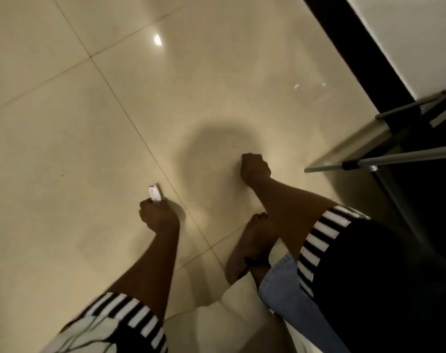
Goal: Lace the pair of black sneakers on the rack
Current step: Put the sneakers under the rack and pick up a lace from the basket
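My left hand hangs over the tiled floor and grips a small white device with a red light at its top. My right hand hangs further right with its fingers curled into a fist, and nothing shows in it. Both arms come out of black-and-white striped sleeves. No black sneakers are in view. At the right edge stands a rack of metal tubes, only partly visible and dark inside.
Glossy cream floor tiles fill most of the view. A bare foot stands below my right arm. A white wall with a black skirting strip runs along the upper right, beside the rack.
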